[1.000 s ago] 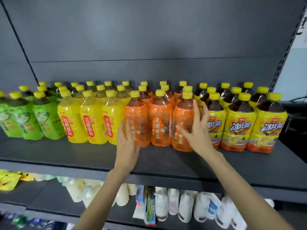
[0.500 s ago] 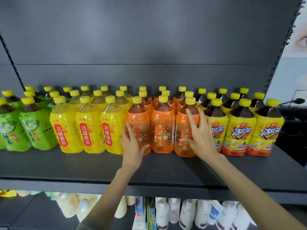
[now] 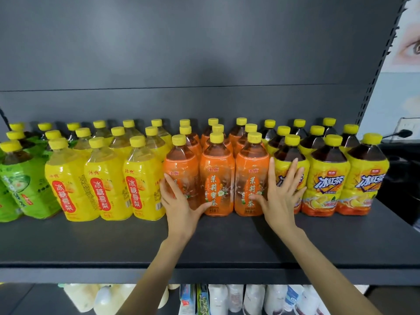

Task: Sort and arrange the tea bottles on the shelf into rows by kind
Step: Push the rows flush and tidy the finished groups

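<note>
Yellow-capped tea bottles stand in rows by kind on a dark shelf (image 3: 227, 244): green-labelled bottles (image 3: 20, 185) at the far left, yellow pear-tea bottles (image 3: 102, 178), orange jasmine-tea bottles (image 3: 217, 176) in the middle, and dark iced-tea bottles (image 3: 327, 178) at the right. My left hand (image 3: 179, 203) lies flat with straight fingers against the front left orange bottle (image 3: 180, 169). My right hand (image 3: 280, 194) presses flat across the front right orange bottle (image 3: 251, 176) and the neighbouring iced-tea bottle (image 3: 289, 164).
A dark back panel (image 3: 204, 53) rises behind the bottles, with a perforated upright (image 3: 377, 71) at the right. Below the shelf edge, a lower shelf holds white bottles (image 3: 252, 298) and pale pouches (image 3: 91, 298).
Both hands slid slightly lower and rightward on the orange bottles. The camera view shifted right and nearer, so the bottle rows appear further left.
</note>
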### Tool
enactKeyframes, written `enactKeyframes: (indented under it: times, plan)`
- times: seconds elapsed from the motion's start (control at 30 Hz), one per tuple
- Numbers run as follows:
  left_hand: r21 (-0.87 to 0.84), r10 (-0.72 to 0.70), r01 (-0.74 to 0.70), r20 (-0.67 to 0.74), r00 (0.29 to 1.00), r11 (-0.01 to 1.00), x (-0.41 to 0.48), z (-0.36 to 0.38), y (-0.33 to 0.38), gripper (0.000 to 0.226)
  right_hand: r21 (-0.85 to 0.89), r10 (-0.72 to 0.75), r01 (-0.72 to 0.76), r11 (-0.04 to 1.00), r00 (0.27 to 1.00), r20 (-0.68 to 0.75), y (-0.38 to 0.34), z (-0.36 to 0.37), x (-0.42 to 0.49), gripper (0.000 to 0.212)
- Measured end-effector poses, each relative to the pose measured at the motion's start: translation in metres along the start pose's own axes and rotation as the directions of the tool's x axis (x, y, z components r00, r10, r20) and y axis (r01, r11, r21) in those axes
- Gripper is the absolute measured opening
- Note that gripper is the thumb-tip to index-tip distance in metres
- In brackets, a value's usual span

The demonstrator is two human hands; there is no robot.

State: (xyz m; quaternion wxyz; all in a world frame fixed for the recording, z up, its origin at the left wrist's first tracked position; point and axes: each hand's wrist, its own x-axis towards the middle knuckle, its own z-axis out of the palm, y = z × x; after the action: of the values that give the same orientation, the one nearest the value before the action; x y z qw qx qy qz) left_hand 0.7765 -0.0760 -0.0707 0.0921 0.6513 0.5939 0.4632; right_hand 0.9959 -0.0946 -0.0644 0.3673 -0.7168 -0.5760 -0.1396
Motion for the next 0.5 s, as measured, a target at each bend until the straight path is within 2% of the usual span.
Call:
enactKeyframes:
  times: [0.13,0.27,0.33,0.4,0.47,0.5]
  plan:
    - [0.042,0.015,-0.016,0.021,1.0,0.999,-0.002,-0.002,-0.003,0.126,0.002,-0.002,0.002,1.0,1.0,-0.01,-0.001,0.002,0.002,0.108]
    - [0.025,0.008,-0.01,0.08,0.997,1.0,-0.001,-0.012,0.001,0.113,0.062,-0.109,0.111,0.992,0.994,-0.023,-0.009,-0.014,0.001,0.093]
    - [0.032,0.099,-0.099,0.0,0.995,0.995,-0.001,-0.022,0.009,0.103,0.14,-0.208,0.221,0.965,0.973,-0.098,-0.024,-0.031,0.013,0.078]
    - [0.029,0.242,-0.24,-0.138,0.96,0.97,0.012,-0.039,0.023,0.085,0.276,-0.237,0.274,0.921,0.958,-0.159,-0.039,-0.052,0.04,0.057]
    - [0.013,0.324,-0.33,-0.217,0.921,0.944,0.041,-0.058,0.042,0.066,0.416,-0.206,0.232,0.88,0.973,-0.106,-0.048,-0.069,0.078,0.043]
    - [0.004,0.335,-0.341,-0.197,0.921,0.94,0.06,-0.068,0.052,0.058,0.441,-0.186,0.183,0.879,0.982,-0.036,-0.05,-0.073,0.098,0.041]
